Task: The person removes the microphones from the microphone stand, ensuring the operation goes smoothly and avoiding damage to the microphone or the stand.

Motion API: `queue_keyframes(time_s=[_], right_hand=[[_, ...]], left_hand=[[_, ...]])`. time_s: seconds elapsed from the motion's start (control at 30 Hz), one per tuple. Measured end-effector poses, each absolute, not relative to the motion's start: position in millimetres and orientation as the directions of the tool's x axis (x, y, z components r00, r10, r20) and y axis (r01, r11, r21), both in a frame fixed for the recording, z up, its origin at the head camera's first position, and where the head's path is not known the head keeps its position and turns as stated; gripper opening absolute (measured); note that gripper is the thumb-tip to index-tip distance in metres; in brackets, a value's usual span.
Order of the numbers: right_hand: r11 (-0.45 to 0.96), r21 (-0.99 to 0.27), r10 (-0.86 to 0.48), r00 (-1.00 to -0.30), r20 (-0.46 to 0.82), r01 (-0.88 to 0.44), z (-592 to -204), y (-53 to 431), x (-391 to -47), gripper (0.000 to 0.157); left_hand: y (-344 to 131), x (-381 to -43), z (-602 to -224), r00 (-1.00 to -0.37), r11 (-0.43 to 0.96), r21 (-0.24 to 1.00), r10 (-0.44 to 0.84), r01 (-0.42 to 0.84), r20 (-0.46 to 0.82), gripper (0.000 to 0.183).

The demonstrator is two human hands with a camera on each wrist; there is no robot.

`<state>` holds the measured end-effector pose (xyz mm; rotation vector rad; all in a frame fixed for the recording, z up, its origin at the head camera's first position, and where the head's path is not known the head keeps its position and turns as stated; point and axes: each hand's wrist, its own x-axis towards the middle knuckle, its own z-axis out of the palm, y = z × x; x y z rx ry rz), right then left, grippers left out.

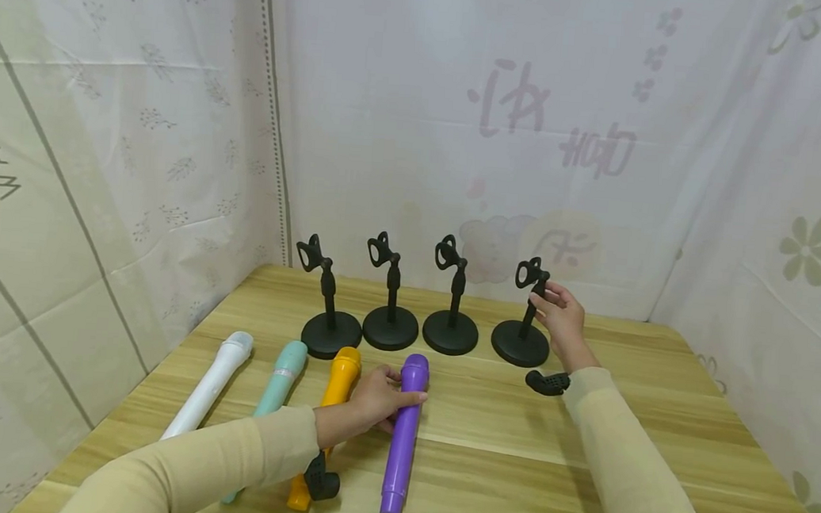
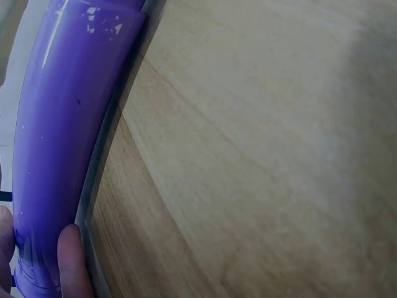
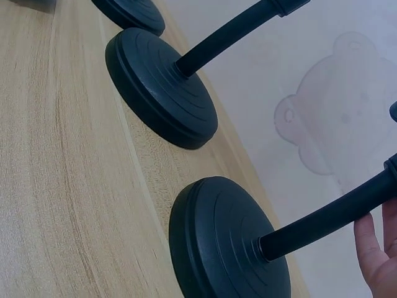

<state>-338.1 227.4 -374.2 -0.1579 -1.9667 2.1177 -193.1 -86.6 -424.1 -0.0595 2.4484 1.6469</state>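
Note:
A purple microphone (image 1: 402,451) lies in front of me, its head pointing away. My left hand (image 1: 375,401) grips it just below the head, thumb across the top. In the left wrist view the purple body (image 2: 68,118) runs down to the fingertips, and a finger (image 2: 72,261) lies along its side. At the far right, my right hand (image 1: 565,319) holds the upper stem of a black microphone stand (image 1: 520,345). The right wrist view has that stand's round base (image 3: 229,242) on the table, with fingers (image 3: 369,248) at the stem.
To the left lie an orange microphone (image 1: 339,387), partly under my left forearm, a mint-green one (image 1: 276,390) and a white one (image 1: 207,385). Three more black stands (image 1: 331,334) (image 1: 390,328) (image 1: 450,332) line the back of the wooden table (image 1: 626,438). Printed curtains (image 1: 404,145) surround it.

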Motion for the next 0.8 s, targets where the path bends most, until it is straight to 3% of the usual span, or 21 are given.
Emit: queue_keyframes(time_s=[0.8], right_hand=[[-0.051, -0.991, 0.248, -0.963, 0.107, -0.123, -374.9, 227.3, -336.4, 0.04]], left_hand=[[-85.3, -190.7, -420.9, -0.987, 0.429, 0.896, 0.05, -0.12, -0.156, 0.071]])
